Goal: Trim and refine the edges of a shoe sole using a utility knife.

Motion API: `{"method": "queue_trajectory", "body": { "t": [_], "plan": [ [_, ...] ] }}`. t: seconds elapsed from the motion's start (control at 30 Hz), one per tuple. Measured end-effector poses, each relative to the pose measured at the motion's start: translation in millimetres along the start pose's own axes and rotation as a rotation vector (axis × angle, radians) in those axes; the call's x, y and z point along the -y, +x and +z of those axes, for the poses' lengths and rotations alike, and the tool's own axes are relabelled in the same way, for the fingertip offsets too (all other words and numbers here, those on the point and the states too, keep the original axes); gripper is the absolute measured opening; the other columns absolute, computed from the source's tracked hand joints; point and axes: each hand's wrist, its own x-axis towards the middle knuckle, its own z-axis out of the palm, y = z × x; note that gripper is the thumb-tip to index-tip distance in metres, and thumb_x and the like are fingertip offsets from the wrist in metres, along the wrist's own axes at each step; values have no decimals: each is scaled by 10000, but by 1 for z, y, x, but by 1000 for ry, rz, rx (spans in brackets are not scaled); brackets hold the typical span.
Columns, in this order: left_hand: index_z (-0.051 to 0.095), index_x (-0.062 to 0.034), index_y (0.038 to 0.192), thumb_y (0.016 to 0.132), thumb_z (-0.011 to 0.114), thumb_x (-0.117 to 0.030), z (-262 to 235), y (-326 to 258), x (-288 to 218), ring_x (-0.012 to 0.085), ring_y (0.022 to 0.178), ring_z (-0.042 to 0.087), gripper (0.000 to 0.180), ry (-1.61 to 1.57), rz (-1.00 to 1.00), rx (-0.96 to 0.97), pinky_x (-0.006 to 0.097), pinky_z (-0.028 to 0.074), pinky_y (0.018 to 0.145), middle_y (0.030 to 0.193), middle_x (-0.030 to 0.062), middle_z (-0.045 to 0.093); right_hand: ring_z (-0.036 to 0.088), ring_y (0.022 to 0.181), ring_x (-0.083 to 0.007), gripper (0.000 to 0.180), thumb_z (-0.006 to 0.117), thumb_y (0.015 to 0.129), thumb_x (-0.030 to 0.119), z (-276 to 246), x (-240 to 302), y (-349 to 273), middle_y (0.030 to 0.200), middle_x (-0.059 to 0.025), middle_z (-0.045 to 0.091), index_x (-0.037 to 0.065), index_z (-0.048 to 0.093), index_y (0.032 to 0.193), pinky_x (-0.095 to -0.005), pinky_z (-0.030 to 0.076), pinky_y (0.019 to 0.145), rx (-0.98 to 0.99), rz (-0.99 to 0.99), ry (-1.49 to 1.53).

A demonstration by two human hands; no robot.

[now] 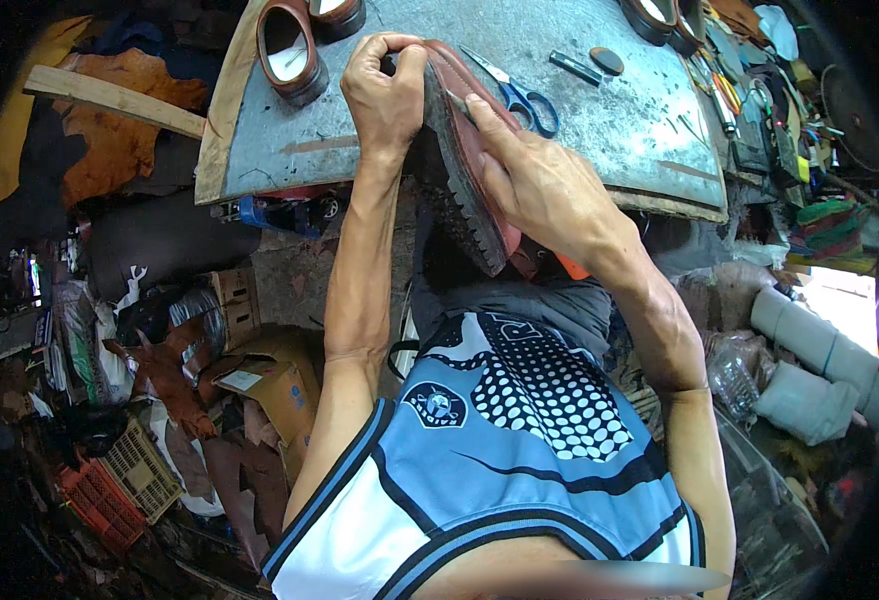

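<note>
A brown leather shoe (468, 135) with a thick black ridged sole (457, 190) is held at the table's near edge, turned so the sole faces left. My left hand (385, 95) is closed around its far end, the thumb bent against the sole's edge. My right hand (550, 185) lies over the shoe's side, index finger stretched along the leather. From under that fingertip a thin pointed tool (456, 102) touches the seam where upper and sole meet; its handle is hidden in my palm. Just right of the shoe lie blue-handled scissors (530, 105), blades partly apart.
On the metal-topped table (650, 120) are a dark flat bar (575, 68) and a round dark piece (607, 61). Brown shoes (290, 50) stand at its far left and far right. Hand tools (728, 95) crowd the right edge. A wooden plank (115, 100) juts from the left.
</note>
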Motion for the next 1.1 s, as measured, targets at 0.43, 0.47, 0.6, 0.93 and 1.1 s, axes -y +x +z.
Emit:
{"method": "queue_trajectory", "body": {
  "t": [0.43,0.47,0.6,0.93,1.1],
  "plan": [
    [709,21,814,821,646,-76,0,2,0,198,779,658,116,32,-9,-1,319,510,769,828,89,700,673,873,-472,568,497,996,260,7,2,-12,971,-306,674,34,378,1503,-534,536,793,-11,21,59],
    [709,21,814,821,646,-76,-2,2,1,198,779,658,116,32,-4,2,319,510,769,828,89,700,673,878,-471,567,499,995,258,6,1,-11,980,-307,673,33,380,1502,-534,534,800,-26,43,82],
    [602,51,1219,936,636,-237,-10,-11,8,221,1039,602,405,19,-160,43,343,467,910,1145,172,648,669,909,-475,569,498,995,262,9,3,-8,1028,-308,671,31,381,1501,-535,531,826,-3,53,91],
    [580,11,1169,960,569,-360,-24,-35,-1,151,886,588,426,-308,-397,192,306,503,773,968,77,633,666,931,-454,543,493,989,237,-3,-3,-1,1036,-280,682,91,404,1505,-523,521,833,-35,-23,84],
    [584,26,1181,949,590,-376,-25,-24,-14,160,893,594,464,-314,-495,291,302,498,806,966,96,645,687,864,-437,508,478,985,215,-16,-9,7,913,-269,695,79,440,1473,-523,538,781,0,-33,-51]
  ]
}}
